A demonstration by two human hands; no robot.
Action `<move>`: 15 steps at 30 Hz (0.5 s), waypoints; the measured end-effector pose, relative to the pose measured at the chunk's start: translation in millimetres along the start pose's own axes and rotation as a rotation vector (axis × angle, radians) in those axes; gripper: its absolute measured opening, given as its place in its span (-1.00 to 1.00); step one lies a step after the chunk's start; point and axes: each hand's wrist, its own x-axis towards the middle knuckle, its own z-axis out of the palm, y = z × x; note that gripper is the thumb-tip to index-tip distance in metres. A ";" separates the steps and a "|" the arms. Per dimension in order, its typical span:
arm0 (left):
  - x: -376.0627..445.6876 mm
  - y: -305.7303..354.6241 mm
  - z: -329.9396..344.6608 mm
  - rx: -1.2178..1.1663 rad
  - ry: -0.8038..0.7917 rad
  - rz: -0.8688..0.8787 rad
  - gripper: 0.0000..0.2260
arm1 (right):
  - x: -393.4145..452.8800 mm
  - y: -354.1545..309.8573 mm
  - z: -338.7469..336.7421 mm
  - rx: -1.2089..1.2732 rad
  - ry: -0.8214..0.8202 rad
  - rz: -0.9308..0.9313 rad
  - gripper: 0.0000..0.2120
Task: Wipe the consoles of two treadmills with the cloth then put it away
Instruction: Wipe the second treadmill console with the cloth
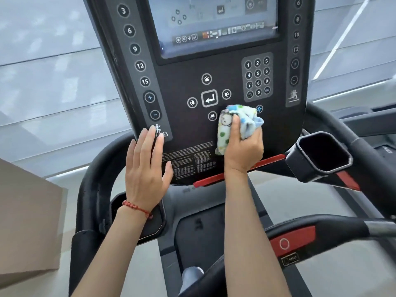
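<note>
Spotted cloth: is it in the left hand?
No, the bunched white cloth with green and blue spots is gripped by the right hand, while the left hand lies flat and empty on the black console panel.

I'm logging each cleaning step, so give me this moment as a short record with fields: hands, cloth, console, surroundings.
right hand: right hand grips the bunched cloth and presses it on the console, below the number keypad
left hand: left hand lies flat and open on the console's lower left; red bracelet at the wrist
cloth: pale, with coloured dots
screen: screen lit
surroundings: cup holder to the right, red stop button on the handlebar
</note>
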 end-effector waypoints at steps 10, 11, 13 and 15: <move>28.9 24.8 7.1 0.019 0.018 0.002 -0.59 | 68.0 34.1 -8.2 0.006 0.074 0.140 -0.55; 31.2 27.4 8.2 0.023 0.020 -0.006 -0.59 | 64.2 28.1 -6.2 0.015 0.074 0.154 -0.58; 35.1 33.5 11.0 0.027 0.026 -0.018 -0.59 | 52.8 14.3 -1.0 0.048 0.040 0.100 -0.58; 39.4 41.1 14.0 0.022 0.028 -0.023 -0.59 | 41.7 3.4 4.4 0.054 -0.024 -0.040 -0.54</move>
